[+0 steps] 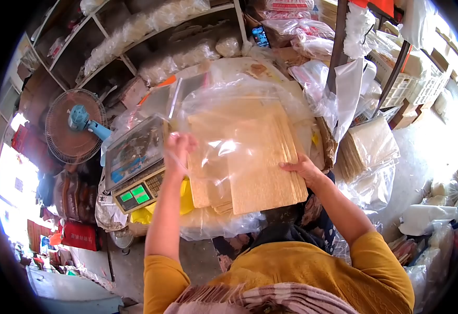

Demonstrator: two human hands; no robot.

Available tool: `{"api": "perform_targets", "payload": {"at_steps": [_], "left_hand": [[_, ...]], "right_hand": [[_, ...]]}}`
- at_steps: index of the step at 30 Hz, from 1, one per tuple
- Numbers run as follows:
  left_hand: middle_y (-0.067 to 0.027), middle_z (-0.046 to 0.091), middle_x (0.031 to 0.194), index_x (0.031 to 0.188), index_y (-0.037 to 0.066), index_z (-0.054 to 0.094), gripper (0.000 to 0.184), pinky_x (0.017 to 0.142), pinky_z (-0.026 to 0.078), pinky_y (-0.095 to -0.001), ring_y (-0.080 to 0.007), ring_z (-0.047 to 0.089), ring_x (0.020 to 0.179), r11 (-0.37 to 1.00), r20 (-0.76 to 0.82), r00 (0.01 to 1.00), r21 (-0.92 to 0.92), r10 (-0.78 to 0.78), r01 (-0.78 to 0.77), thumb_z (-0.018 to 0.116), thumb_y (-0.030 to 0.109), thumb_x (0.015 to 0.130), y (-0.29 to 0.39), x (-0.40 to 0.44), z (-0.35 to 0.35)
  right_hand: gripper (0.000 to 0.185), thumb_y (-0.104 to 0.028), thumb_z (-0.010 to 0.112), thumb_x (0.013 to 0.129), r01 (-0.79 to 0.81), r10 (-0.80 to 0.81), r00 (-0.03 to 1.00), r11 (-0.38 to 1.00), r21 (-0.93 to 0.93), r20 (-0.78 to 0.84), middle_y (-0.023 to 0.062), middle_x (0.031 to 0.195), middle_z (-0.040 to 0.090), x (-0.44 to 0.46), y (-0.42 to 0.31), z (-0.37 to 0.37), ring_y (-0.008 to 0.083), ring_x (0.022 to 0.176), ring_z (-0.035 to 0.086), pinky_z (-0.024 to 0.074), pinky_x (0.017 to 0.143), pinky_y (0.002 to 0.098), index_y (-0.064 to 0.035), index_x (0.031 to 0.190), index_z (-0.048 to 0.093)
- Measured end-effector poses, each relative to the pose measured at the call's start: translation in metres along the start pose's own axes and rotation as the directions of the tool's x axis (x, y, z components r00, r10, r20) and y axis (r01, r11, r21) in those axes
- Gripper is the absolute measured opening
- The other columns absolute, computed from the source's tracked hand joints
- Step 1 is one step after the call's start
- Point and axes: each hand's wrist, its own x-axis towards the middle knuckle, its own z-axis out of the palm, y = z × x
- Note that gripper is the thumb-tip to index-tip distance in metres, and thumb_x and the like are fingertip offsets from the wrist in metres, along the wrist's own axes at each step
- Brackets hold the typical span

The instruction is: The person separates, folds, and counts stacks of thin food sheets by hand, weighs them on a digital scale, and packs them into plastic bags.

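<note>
A stack of flat tan sheets, paper-like with a grainy surface, lies partly inside a clear plastic bag on the table in front of me. Its near end sticks out toward my body, with some sheets offset from the others. At the stack's left, my left hand is closed on the edge of the plastic bag, somewhat blurred. My right hand grips the stack's right edge, thumb on top and the other fingers hidden. Beside my left hand stands a digital scale with green lit displays.
A blue fan stands at the left. Shelves with plastic-wrapped bundles run behind the table. Another wrapped tan stack is at the right, near a dark post. Yellow plastic lies by the scale.
</note>
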Motion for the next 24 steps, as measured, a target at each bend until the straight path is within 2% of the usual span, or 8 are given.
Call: {"api": "perform_targets", "payload": {"at_steps": [3,5,7,10,12,14,20,24], "left_hand": [[-0.0103,0.058,0.088,0.088,0.002,0.051,0.009,0.062,0.048,-0.0324,-0.0197,0.058,0.077,0.747,-0.004,0.824,0.425,0.566,-0.511,0.053,0.011,0.087,0.043,0.023,-0.037],[-0.0121,0.056,0.087,0.084,0.002,0.051,0.009,0.065,0.048,-0.0362,-0.0223,0.057,0.078,0.415,-0.049,0.666,0.815,0.744,-0.404,0.053,0.011,0.084,0.108,0.014,-0.029],[-0.0142,0.055,0.088,0.082,0.002,0.052,0.009,0.067,0.048,-0.0362,-0.0233,0.057,0.076,-0.088,0.278,0.325,0.864,0.904,-0.496,0.054,0.011,0.082,0.127,0.018,-0.017],[-0.0180,0.057,0.089,0.098,0.004,0.055,0.020,0.070,0.047,-0.0384,-0.0328,0.057,0.080,0.358,0.246,0.775,0.778,0.582,-0.516,0.056,0.015,0.081,0.097,0.011,0.030],[-0.0196,0.059,0.092,0.096,0.002,0.058,0.024,0.073,0.049,-0.0415,-0.0365,0.059,0.081,0.094,0.450,0.714,0.809,0.537,-0.581,0.055,0.014,0.076,0.070,0.003,0.061],[-0.0207,0.058,0.099,0.093,0.002,0.059,0.027,0.076,0.048,-0.0462,-0.0396,0.058,0.089,0.073,0.500,0.856,0.857,0.130,-0.511,0.055,0.019,0.073,0.010,0.031,0.085],[-0.0165,0.065,0.086,0.083,0.003,0.060,0.025,0.071,0.049,-0.0427,-0.0321,0.062,0.079,0.347,0.455,0.816,0.747,0.357,-0.567,0.056,0.028,0.078,-0.101,0.039,0.106],[-0.0076,0.060,0.059,0.074,0.002,0.053,0.022,0.056,0.047,-0.0333,-0.0204,0.060,0.056,0.687,0.145,0.961,0.674,0.237,-0.271,0.065,0.021,0.075,-0.071,0.037,0.111]], "right_hand": [[0.043,-0.001,0.067,0.075,0.041,-0.041,0.999,0.999,0.015,-0.006,0.0085,0.092,0.060,-0.005,-0.003,-0.004,0.0168,0.078,0.062,0.0529,0.067,0.0316,0.0016,0.113,0.048],[0.044,0.000,0.066,0.075,0.098,-0.098,0.995,0.995,0.023,-0.028,0.0089,0.092,0.060,-0.015,-0.010,-0.005,0.0173,0.077,0.062,0.0531,0.066,0.0316,0.0010,0.114,0.047],[0.045,0.001,0.064,0.074,0.163,-0.160,0.984,0.986,0.032,-0.076,0.0095,0.092,0.060,-0.028,-0.020,-0.008,0.0177,0.077,0.063,0.0535,0.065,0.0317,0.0005,0.115,0.046],[0.047,0.003,0.061,0.073,0.254,-0.243,0.962,0.964,0.084,-0.123,0.0100,0.093,0.060,-0.052,-0.026,-0.017,0.0180,0.077,0.063,0.0539,0.065,0.0311,0.0002,0.117,0.045],[0.050,0.002,0.060,0.070,0.309,-0.291,0.945,0.944,0.118,-0.149,0.0109,0.094,0.061,-0.066,-0.021,-0.026,0.0183,0.077,0.063,0.0543,0.066,0.0309,0.0005,0.118,0.043],[0.051,0.001,0.060,0.070,0.346,-0.330,0.934,0.930,0.124,-0.134,0.0110,0.094,0.061,-0.078,-0.015,-0.031,0.0184,0.076,0.064,0.0544,0.066,0.0310,0.0005,0.118,0.043],[0.062,0.003,0.064,0.070,0.273,-0.277,0.961,0.957,-0.100,-0.021,0.0051,0.107,0.057,-0.113,-0.018,-0.021,0.0132,0.095,0.056,0.0460,0.082,0.0271,0.0002,0.127,0.039],[0.063,0.005,0.063,0.072,0.313,-0.318,0.940,0.948,-0.060,-0.127,0.0043,0.105,0.057,-0.115,-0.019,-0.005,0.0118,0.091,0.056,0.0467,0.078,0.0262,-0.0019,0.129,0.037]]}}
